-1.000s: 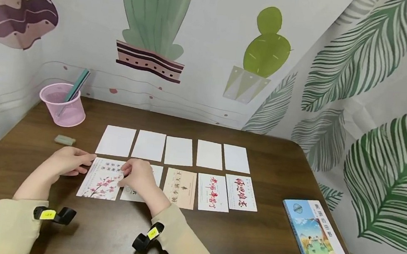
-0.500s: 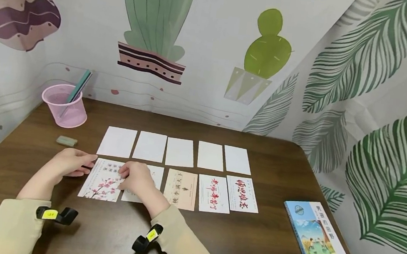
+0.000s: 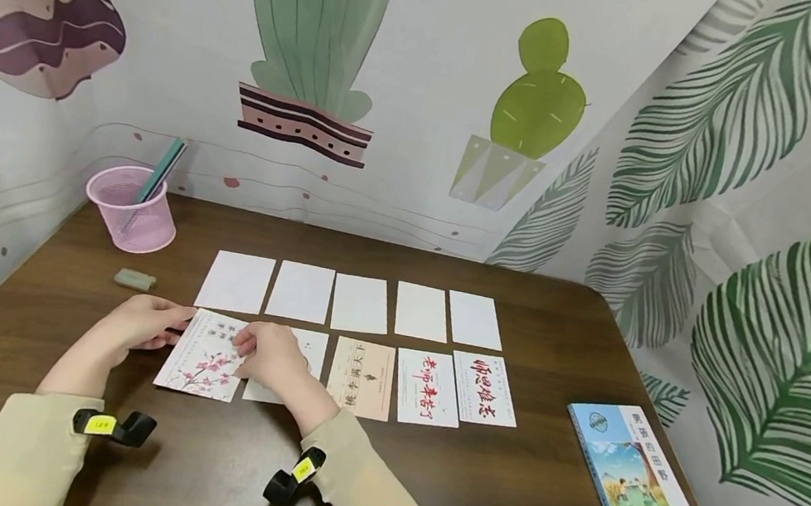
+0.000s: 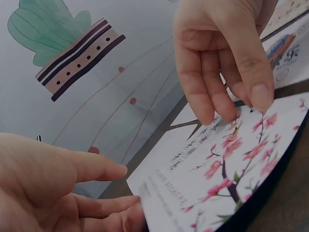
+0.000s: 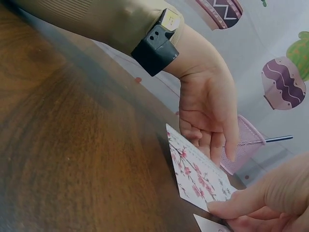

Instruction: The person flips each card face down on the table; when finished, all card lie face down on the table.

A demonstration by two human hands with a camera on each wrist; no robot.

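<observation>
Blossom card (image 3: 204, 354): left side raised slightly off the table (image 3: 498, 497) at 8 o'clock, where it had lain flat; judged to be lifted, not merely straightened
Right grip (image 3: 277, 358): card pinched at its 2 o'clock edge
Left grip (image 3: 140, 323): fingers loosely spread, rested against the 10 o'clock edge
Tan card (image 3: 376, 379): 桃李满天下 printed
Red-lettered cards (image 3: 428, 387): 老师辛苦了, 师恩难忘 printed
Blue book (image 3: 641, 490): laid at 4 o'clock, title unreadable

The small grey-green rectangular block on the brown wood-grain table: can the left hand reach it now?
Probably yes: the left hand is close to the block, and in the head view nothing stands between them.
</observation>
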